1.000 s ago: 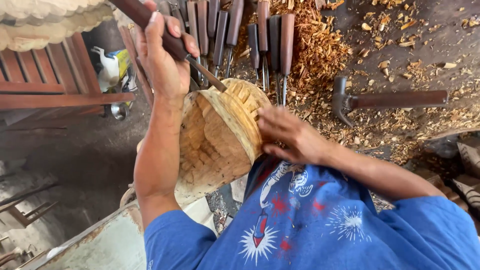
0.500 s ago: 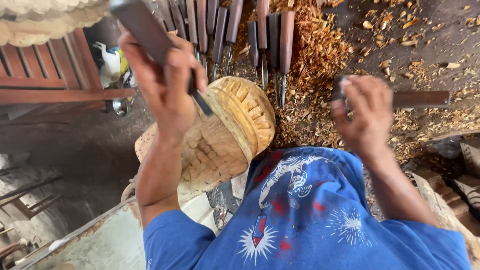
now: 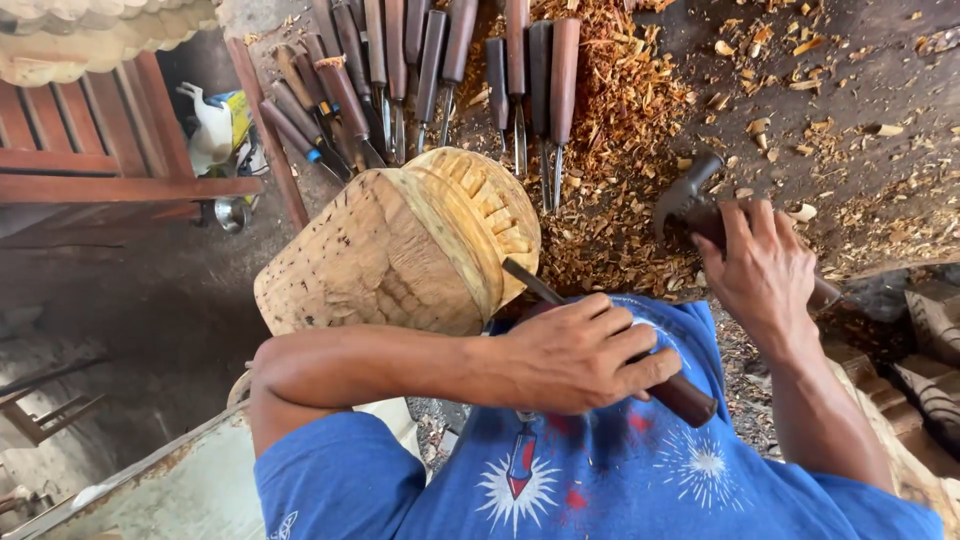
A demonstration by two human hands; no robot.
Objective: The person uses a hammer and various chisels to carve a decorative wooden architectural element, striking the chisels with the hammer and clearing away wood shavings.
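Note:
A pale carved wooden block with a notched rim lies on its side in front of me. My left hand grips a dark-handled chisel. The chisel's blade touches the block's rim at the lower right. My right hand is closed around the handle of a dark metal hammer. The hammer is held just above the shaving-covered ground to the right of the block. A blue printed cloth covers the bottom of the view.
A row of several wooden-handled chisels lies beyond the block. Wood shavings cover the dark ground. A reddish wooden frame stands at the left, with a carved dark piece at the right edge.
My left hand brought the chisel down from above the block to its rim. My right hand left the block, reached right and took hold of the hammer.

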